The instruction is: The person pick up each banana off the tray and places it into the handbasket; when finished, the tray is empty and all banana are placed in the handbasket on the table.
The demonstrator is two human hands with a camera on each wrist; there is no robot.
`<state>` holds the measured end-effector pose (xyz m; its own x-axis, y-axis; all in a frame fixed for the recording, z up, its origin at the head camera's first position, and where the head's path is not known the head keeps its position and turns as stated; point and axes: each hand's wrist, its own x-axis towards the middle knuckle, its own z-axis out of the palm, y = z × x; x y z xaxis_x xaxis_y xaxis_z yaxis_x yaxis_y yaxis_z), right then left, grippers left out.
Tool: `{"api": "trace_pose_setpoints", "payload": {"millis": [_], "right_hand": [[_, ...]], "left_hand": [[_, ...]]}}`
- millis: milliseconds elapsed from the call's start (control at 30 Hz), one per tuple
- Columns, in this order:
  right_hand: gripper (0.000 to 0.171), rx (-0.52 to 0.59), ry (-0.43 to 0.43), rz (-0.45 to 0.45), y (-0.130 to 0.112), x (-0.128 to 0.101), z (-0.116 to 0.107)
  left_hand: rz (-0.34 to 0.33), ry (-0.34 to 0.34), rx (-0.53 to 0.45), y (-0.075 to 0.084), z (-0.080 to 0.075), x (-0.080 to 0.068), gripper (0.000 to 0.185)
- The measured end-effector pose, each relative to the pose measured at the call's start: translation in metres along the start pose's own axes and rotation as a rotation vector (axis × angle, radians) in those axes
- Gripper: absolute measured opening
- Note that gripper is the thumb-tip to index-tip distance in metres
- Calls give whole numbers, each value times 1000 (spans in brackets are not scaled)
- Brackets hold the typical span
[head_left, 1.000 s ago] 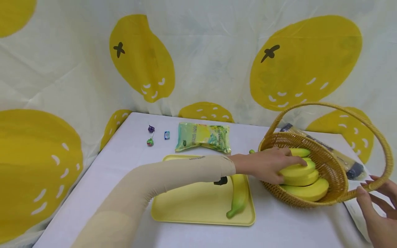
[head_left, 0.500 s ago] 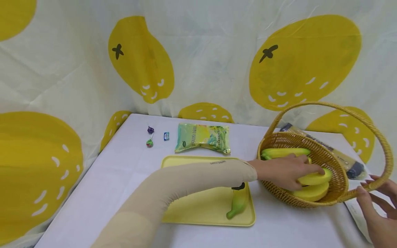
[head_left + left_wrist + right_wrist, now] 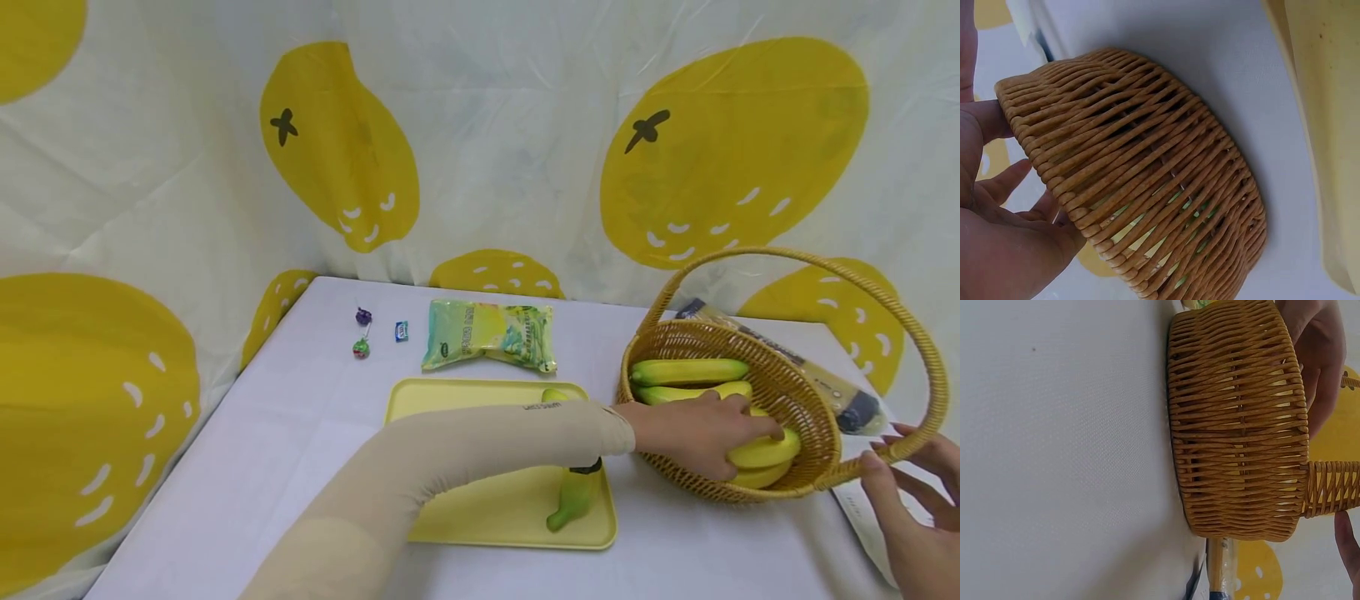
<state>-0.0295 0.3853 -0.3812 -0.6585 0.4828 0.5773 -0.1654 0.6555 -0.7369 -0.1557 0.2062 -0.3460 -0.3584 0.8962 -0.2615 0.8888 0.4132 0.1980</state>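
My left hand (image 3: pixel 693 433) reaches into the wicker basket (image 3: pixel 813 400) and grips a yellow banana (image 3: pixel 765 451), fingers over its top and thumb at the near side. Several more bananas lie in the basket, including a straight one (image 3: pixel 690 371) along the far side. In the left wrist view, the left hand (image 3: pixel 1010 244) bends over the basket's woven rim (image 3: pixel 1054 181). At the right, my right hand (image 3: pixel 915 517) pinches the lower end of the basket's arched handle (image 3: pixel 933 367) between thumb and fingers. Only a fingertip (image 3: pixel 1345 534) of it shows in the right wrist view.
Left of the basket, a yellow tray (image 3: pixel 510 521) bears a banana (image 3: pixel 576 496), partly hidden by my left sleeve (image 3: pixel 480 450). Behind it lie a green-yellow packet (image 3: pixel 491 335), two lollipops (image 3: pixel 362 333) and a small blue-white wrapper (image 3: pixel 402 331). A long package (image 3: pixel 825 379) lies behind the basket.
My left hand has moved right and slightly toward me within the basket, shifting the gripped banana. Bananas along the far side are now uncovered. The right hand stays at the handle.
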Motion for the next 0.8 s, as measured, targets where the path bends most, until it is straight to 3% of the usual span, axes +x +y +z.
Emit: {"api": "trace_pose_setpoints", "payload": {"millis": [367,800], "right_hand": [[48,3,2,1,1,-1,1],[50,0,-3,-8,2,2,-1]], "left_hand": [[-54,56,13,-6,-3,-7,70],[-80,294,-11,-28,-18,-68,65]]}}
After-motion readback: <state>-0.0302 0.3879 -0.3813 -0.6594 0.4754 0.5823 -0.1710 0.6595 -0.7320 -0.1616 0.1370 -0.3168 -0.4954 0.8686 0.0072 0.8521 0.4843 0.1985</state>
